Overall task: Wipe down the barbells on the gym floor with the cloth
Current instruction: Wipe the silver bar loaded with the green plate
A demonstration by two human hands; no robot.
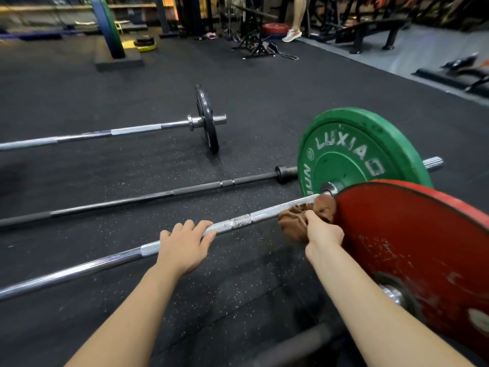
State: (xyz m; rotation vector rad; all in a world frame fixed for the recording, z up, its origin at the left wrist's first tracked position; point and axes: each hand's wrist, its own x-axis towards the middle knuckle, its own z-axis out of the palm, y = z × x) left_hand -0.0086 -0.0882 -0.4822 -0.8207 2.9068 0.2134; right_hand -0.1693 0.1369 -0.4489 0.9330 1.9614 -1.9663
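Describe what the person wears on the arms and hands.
Nothing worn shows. The left hand and right hand have no gloves, rings, watch or wristbands, and no sleeve reaches into view on either arm.

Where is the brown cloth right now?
Right of centre in the head view, the brown cloth is bunched around the chrome bar, gripped by the right hand, just short of the green plate and beside the red plate.

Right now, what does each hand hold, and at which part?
The right hand grips the bunched brown cloth against the chrome barbell near the green plate. The left hand holds that bar's shaft further along.
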